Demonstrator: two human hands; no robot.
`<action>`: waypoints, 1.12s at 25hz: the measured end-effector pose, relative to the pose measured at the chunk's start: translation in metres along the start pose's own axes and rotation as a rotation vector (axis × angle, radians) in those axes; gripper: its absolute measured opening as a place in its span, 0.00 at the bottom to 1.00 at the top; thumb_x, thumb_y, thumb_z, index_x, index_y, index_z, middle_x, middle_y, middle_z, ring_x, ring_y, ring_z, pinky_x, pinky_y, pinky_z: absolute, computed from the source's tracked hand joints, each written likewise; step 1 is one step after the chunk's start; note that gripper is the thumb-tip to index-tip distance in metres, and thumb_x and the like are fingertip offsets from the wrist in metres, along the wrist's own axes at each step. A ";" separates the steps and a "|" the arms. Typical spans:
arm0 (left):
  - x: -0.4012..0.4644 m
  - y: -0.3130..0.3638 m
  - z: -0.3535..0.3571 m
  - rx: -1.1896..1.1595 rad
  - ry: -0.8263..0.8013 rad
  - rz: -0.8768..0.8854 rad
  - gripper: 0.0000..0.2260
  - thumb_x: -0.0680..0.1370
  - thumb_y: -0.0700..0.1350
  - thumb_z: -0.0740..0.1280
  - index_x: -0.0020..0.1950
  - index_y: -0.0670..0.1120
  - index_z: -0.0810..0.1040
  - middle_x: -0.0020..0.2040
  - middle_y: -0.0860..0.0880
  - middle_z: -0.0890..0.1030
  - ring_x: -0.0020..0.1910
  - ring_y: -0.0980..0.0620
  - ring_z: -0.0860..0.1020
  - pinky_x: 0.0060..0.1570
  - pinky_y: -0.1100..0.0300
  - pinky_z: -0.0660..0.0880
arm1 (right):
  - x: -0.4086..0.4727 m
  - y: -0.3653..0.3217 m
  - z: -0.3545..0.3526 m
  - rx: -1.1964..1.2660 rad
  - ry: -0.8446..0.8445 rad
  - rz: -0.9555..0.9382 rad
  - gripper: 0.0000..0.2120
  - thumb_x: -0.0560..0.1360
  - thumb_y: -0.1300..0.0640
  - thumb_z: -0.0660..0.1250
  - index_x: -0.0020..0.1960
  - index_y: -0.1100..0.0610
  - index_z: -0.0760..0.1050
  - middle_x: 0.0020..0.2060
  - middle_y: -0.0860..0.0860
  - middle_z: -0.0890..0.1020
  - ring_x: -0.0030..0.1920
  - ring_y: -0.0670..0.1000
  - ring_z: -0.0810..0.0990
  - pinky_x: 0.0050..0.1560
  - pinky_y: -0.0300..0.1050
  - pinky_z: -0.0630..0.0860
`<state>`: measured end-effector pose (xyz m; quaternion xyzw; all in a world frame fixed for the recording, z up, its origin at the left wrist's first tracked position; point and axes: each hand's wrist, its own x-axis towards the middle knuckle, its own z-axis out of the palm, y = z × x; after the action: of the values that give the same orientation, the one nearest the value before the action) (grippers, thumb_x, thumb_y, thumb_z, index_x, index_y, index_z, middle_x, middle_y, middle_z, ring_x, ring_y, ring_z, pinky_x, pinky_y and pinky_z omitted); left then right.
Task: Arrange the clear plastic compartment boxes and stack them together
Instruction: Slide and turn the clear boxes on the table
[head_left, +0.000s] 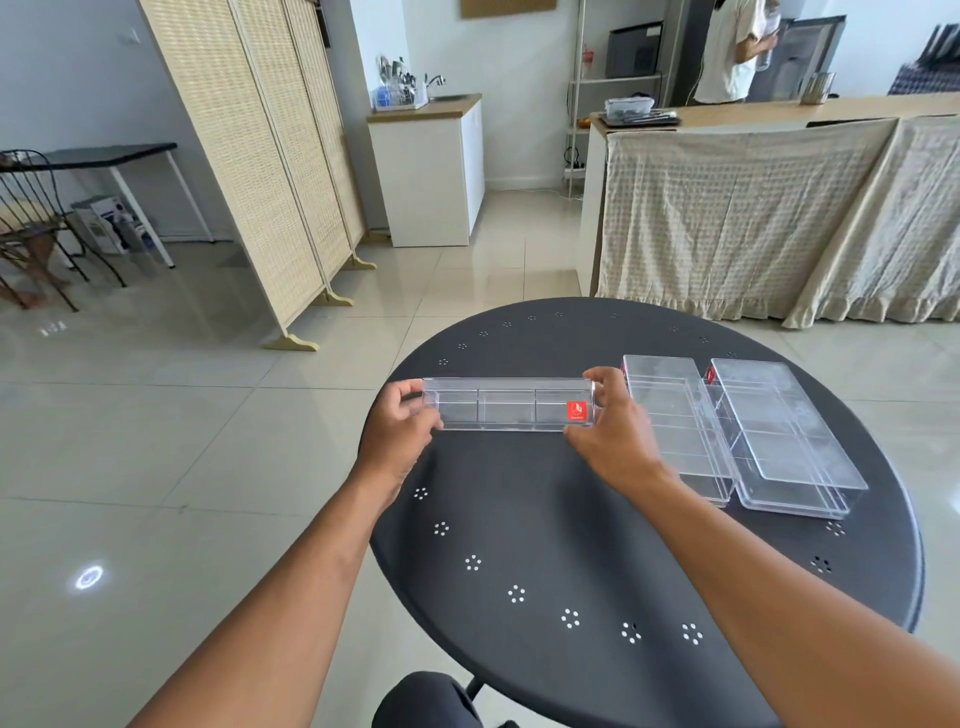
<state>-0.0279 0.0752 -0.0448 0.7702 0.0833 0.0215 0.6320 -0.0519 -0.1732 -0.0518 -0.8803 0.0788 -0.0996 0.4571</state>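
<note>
A long clear compartment box (506, 404) with a red label near its right end lies crosswise over the left part of the round dark table (571, 545). My left hand (397, 436) grips its left end and my right hand (613, 436) grips its right end. Whether the box rests on the table or is lifted slightly I cannot tell. To the right lie two more clear compartment boxes side by side, lengthwise: a narrower one (675, 426) and a wider one (784, 436), which seems to have another clear piece resting on top.
The table's left edge runs just under my left hand, with tiled floor (208, 441) beyond. A cloth-draped counter (753, 208) stands behind the table, a folding rattan screen (270, 182) at left. A person (737, 47) stands at the far back.
</note>
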 end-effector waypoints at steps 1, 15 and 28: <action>-0.003 0.003 0.000 -0.024 -0.001 -0.010 0.13 0.70 0.48 0.69 0.54 0.54 0.76 0.49 0.51 0.84 0.50 0.47 0.83 0.61 0.43 0.80 | -0.005 -0.001 0.000 0.008 -0.005 0.014 0.30 0.72 0.64 0.70 0.72 0.55 0.66 0.51 0.55 0.80 0.50 0.60 0.80 0.45 0.48 0.76; 0.014 -0.017 0.001 0.211 -0.030 0.046 0.08 0.77 0.44 0.71 0.53 0.56 0.79 0.54 0.52 0.85 0.54 0.49 0.86 0.63 0.47 0.80 | 0.031 0.036 0.021 0.150 -0.094 0.273 0.18 0.68 0.59 0.60 0.56 0.66 0.74 0.51 0.65 0.84 0.43 0.64 0.85 0.50 0.67 0.81; 0.028 0.014 0.042 0.394 0.210 0.357 0.18 0.79 0.46 0.66 0.69 0.46 0.79 0.67 0.47 0.82 0.66 0.45 0.79 0.68 0.48 0.74 | 0.039 -0.007 -0.041 -0.073 0.128 0.086 0.17 0.81 0.56 0.64 0.66 0.64 0.75 0.62 0.60 0.83 0.65 0.61 0.79 0.66 0.58 0.75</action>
<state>0.0073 0.0362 -0.0415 0.8742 0.0138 0.1955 0.4442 -0.0242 -0.2105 -0.0190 -0.8839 0.1491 -0.1331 0.4227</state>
